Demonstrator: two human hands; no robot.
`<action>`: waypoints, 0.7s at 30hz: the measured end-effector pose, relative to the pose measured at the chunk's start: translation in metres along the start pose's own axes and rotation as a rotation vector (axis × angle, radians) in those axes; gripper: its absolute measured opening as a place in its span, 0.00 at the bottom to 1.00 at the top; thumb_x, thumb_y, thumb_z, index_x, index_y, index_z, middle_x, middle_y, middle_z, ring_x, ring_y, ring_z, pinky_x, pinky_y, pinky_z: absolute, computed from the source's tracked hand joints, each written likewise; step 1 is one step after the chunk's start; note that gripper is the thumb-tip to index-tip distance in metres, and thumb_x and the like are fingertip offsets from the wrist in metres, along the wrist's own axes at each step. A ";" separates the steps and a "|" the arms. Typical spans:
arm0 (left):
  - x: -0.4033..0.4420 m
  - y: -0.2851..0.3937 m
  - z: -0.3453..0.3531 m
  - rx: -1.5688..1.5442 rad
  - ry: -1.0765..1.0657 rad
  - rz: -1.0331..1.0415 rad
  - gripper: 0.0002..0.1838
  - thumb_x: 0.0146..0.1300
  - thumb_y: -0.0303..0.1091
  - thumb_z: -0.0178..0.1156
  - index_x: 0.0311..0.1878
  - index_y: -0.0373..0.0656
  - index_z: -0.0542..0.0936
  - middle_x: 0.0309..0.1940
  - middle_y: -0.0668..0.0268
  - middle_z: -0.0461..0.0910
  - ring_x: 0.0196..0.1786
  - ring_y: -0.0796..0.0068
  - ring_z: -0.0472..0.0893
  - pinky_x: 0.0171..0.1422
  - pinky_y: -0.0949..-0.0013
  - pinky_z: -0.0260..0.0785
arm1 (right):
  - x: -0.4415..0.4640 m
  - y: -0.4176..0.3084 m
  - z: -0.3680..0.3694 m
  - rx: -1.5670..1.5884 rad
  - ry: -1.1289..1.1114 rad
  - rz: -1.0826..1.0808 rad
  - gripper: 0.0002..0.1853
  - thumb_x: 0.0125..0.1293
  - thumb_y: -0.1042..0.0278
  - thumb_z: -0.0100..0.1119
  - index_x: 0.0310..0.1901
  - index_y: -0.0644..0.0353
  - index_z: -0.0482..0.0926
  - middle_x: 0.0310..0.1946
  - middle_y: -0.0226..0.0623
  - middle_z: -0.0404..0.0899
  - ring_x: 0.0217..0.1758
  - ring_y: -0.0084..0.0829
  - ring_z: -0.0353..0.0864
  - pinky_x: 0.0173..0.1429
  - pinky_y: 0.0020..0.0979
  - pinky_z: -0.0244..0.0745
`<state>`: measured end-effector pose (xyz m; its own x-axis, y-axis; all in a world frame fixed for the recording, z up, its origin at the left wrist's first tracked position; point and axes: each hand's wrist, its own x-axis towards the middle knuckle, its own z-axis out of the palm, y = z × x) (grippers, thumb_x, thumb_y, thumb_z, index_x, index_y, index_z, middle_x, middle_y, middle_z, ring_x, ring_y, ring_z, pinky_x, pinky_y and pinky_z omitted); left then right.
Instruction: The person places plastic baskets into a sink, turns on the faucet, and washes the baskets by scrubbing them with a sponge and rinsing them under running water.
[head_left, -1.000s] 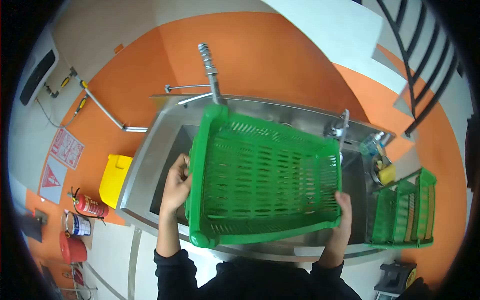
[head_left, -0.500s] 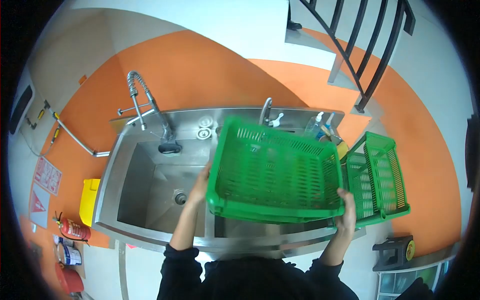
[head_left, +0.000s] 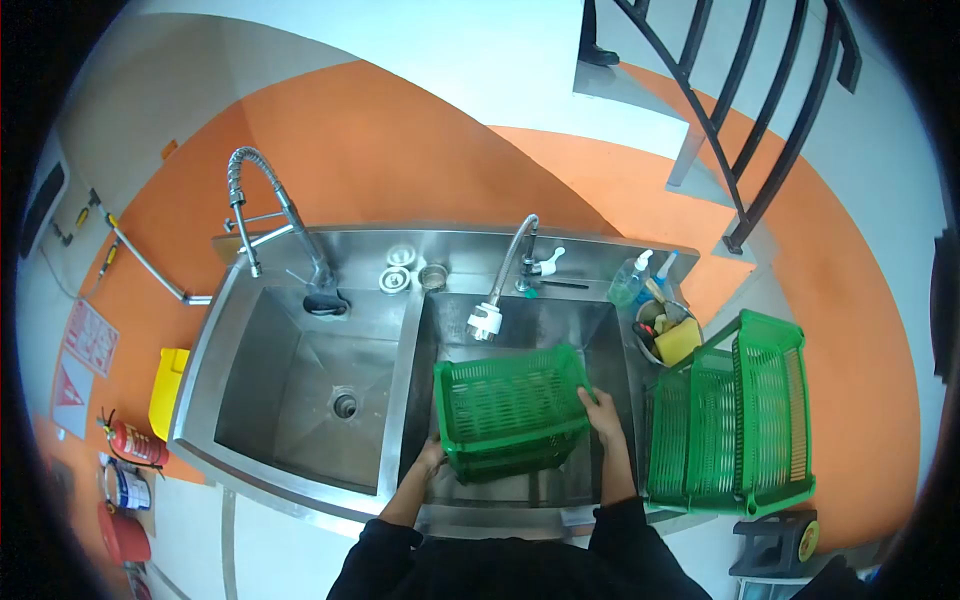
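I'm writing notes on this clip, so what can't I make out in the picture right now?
Head view, hidden by the green basket: some fingertips of the left hand.
Head view, behind that basket: part of the right basin's floor.
Head view, cut off by the top edge: the person above the dark shoe.
Head view, too small: print on the upper wall sign.

- Bright indoor light; a diagonal shadow edge crosses the curved orange wall [head_left: 380, 140], darker left, paler right.
- Soft glare along the rims of the double-basin stainless-steel sink [head_left: 300, 400]; its basin walls sit in shade.
- Slight blur on the slatted green plastic basket [head_left: 515, 400].
- Fisheye distortion bends straight lines; corners fall to black.
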<state>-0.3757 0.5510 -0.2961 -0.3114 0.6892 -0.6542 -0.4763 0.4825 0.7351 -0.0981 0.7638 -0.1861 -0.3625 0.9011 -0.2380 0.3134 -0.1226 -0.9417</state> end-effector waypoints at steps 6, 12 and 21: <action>-0.008 0.029 0.014 0.305 0.355 0.204 0.20 0.56 0.29 0.58 0.53 0.35 0.73 0.40 0.60 0.80 0.39 0.72 0.79 0.42 0.69 0.70 | 0.146 -0.065 0.032 -0.799 0.115 -0.456 0.21 0.61 0.59 0.54 0.50 0.66 0.72 0.41 0.51 0.77 0.46 0.41 0.77 0.50 0.35 0.69; -0.002 -0.002 0.004 0.065 0.300 0.118 0.18 0.53 0.29 0.61 0.47 0.32 0.76 0.38 0.61 0.81 0.38 0.75 0.78 0.40 0.70 0.69 | 0.092 -0.211 0.087 0.310 -0.296 -0.188 0.16 0.63 0.58 0.54 0.45 0.60 0.74 0.41 0.37 0.78 0.46 0.30 0.76 0.47 0.31 0.71; -0.012 0.024 0.014 0.317 0.340 0.185 0.07 0.58 0.29 0.55 0.32 0.35 0.79 0.22 0.64 0.77 0.22 0.75 0.75 0.22 0.68 0.65 | 0.138 -0.114 0.110 -0.254 -0.275 -0.400 0.11 0.53 0.67 0.65 0.38 0.58 0.78 0.34 0.36 0.81 0.39 0.30 0.79 0.44 0.32 0.72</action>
<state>-0.3715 0.5617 -0.2677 -0.6425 0.5889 -0.4902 -0.1310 0.5459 0.8275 -0.2802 0.8569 -0.1380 -0.7023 0.7107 0.0411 0.2942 0.3423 -0.8923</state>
